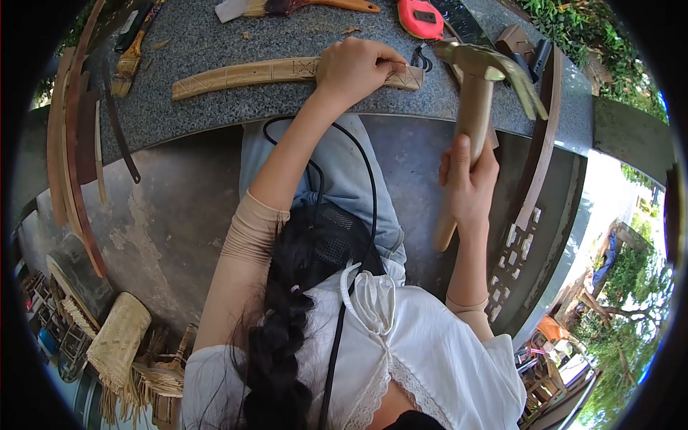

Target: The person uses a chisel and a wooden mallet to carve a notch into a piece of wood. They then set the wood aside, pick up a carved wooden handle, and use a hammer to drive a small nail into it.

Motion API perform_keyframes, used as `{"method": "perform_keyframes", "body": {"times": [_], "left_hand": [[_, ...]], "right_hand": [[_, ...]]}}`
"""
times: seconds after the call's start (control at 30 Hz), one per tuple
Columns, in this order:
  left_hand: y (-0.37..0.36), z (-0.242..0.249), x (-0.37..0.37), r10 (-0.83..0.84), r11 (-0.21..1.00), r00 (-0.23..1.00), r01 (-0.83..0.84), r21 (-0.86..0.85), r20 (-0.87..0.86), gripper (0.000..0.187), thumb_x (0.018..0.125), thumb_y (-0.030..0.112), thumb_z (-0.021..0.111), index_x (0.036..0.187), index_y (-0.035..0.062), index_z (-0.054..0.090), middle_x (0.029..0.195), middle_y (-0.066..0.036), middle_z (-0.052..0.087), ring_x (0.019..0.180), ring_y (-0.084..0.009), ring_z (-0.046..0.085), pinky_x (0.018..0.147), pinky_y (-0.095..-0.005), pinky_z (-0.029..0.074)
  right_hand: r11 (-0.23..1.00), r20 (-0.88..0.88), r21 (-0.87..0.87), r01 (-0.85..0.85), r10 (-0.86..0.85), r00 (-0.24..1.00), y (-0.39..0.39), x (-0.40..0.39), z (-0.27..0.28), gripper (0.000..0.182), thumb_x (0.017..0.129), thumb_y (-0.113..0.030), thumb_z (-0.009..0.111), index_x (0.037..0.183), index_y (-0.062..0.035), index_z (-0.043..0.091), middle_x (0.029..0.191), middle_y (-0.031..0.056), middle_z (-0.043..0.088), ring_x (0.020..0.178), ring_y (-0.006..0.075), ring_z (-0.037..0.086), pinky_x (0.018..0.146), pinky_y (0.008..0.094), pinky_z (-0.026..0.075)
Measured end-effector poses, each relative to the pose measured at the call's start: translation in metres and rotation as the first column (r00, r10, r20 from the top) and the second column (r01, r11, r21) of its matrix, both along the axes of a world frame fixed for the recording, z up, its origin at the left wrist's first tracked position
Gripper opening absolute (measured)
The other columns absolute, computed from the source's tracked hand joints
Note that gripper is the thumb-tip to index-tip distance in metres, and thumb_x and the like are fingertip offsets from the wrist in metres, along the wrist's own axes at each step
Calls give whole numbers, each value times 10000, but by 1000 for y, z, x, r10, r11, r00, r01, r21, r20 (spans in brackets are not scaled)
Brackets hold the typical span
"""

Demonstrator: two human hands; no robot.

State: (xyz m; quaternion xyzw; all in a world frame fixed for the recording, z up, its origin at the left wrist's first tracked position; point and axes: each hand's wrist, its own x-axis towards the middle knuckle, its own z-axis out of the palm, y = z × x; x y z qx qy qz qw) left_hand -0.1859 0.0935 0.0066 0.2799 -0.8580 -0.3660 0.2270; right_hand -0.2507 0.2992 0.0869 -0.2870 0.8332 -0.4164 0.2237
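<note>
A slightly curved wooden strip (247,76) lies across the stone tabletop, marked with lines, triangles and small dark dots. My left hand (352,70) rests over its right part. Its thumb and fingers are pinched together above the wood, and whatever is between them is too small or hidden to make out. My right hand (469,178) is wrapped round the wooden handle of a claw hammer (476,104). The hammer stands raised near the table's front edge, its metal head up and to the right of the strip.
A paintbrush (287,7) and a red tape measure (421,17) lie at the back; another brush (128,66) is at left. Long wooden strips (70,143) overhang the left edge, another (539,150) the right. A black cable (371,172) hangs over my lap. Woven baskets (122,337) stand lower left.
</note>
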Motion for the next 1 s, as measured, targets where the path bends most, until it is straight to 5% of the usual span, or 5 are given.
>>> {"method": "perform_keyframes", "body": {"times": [0.13,0.33,0.47,0.67,1.0], "left_hand": [[-2,3,-1,18,999,1000,-18,-35,7,103,743,293,685,821,279,751,729,-11,690,655,-214,661,600,-345,531],[1,3,2,11,1000,999,-10,-7,36,104,743,313,693,820,276,751,726,-11,690,660,-217,662,601,-348,529],[-3,1,0,12,998,1000,-12,-64,-2,105,740,315,696,819,274,753,718,-5,691,648,-211,660,593,-345,527],[-5,2,-4,50,992,999,-50,113,3,126,740,351,707,825,270,754,711,0,693,653,-205,664,585,-331,517],[-5,0,-4,34,999,997,-34,-9,64,133,752,380,703,824,280,755,696,6,690,654,-196,664,586,-336,514]], "right_hand": [[961,-2,248,-120,124,992,-8,-4,5,347,946,-341,516,990,0,564,569,87,550,490,162,564,488,316,414],[1000,30,-22,18,-17,999,-3,4,2,353,945,-350,518,998,-3,563,565,92,546,487,161,564,475,320,408],[969,49,234,-74,65,997,-12,4,4,354,952,-347,504,921,3,549,543,79,518,479,155,516,492,330,410],[979,109,204,5,-27,994,7,8,-6,360,952,-360,500,877,-10,530,550,95,515,489,174,512,495,341,403],[974,137,226,9,-41,990,11,12,-24,407,953,-406,488,867,-10,521,546,87,517,497,176,522,506,342,416]]}}
